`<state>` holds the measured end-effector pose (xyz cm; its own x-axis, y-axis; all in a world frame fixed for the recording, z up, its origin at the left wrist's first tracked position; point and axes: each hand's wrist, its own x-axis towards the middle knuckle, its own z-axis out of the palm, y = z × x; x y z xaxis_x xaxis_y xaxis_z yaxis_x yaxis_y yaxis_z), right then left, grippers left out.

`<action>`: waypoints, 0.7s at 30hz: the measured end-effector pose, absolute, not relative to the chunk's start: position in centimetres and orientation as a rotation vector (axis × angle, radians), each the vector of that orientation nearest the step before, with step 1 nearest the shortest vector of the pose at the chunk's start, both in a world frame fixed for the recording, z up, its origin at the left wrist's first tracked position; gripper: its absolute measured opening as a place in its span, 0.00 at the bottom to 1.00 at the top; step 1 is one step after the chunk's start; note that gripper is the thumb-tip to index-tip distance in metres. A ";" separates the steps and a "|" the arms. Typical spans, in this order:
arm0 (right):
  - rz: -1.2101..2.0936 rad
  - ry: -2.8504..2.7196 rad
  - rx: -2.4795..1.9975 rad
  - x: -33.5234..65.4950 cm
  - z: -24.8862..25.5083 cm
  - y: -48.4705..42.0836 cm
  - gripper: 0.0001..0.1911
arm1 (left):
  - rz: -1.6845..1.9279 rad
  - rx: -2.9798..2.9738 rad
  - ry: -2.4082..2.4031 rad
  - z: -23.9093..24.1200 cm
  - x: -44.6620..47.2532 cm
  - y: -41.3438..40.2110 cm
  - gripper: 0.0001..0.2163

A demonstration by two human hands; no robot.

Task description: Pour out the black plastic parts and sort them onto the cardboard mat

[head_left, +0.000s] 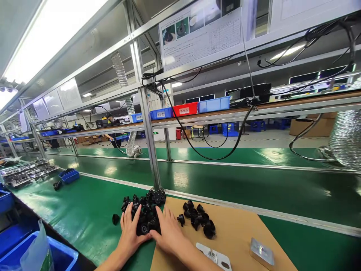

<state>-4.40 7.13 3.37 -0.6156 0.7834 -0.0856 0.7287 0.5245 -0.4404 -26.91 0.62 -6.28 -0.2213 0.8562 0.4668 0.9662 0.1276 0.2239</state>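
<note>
Several small black cup-shaped plastic parts [145,214] lie heaped on the green bench mat. My left hand [130,229] rests against the heap's left side with its fingers spread. On the other side, my right hand [168,230] lies along the heap, fingers stretched out, partly over the cardboard edge. The two thumbs nearly meet at the near side. Neither hand grips a single part, and some parts are hidden by the fingers. One lone black part [115,219] sits left of my left hand. A looser group of black parts [194,215] lies on the cardboard sheet [237,226].
A flat metal plate with holes [225,260] and a metal block [261,253] are on the cardboard. An upright metal post [150,150] stands behind the heap. Blue bins [63,259] are at lower left; a small blue tray [69,176] sits farther along the bench.
</note>
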 end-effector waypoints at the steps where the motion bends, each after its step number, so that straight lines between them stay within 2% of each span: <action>1: 0.715 -2.652 -1.332 -4.1 3.4 6.7 0.51 | -0.709 -1.764 -2.201 -6.3 -27.2 0.3 0.52; 4: 0.809 -2.718 -1.317 -3.7 2.0 5.6 0.53 | -0.698 -1.598 -2.392 -6.4 -28.7 -1.0 0.60; 8: 0.784 -2.748 -1.152 -5.0 -1.9 5.3 0.53 | -0.725 -1.500 -2.746 -6.3 -31.8 -1.3 0.63; 12: 0.643 -2.706 -1.082 -7.6 -4.1 6.1 0.49 | -0.840 -1.770 -2.669 -6.0 -34.0 0.5 0.67; 17: 0.478 -2.600 -1.117 -8.8 -3.5 7.5 0.45 | -0.963 -1.860 -2.563 -6.7 -34.8 2.6 0.60; 21: 0.480 -2.582 -1.020 -4.4 -1.0 8.4 0.44 | -0.825 -1.808 -2.419 -7.5 -33.6 1.5 0.51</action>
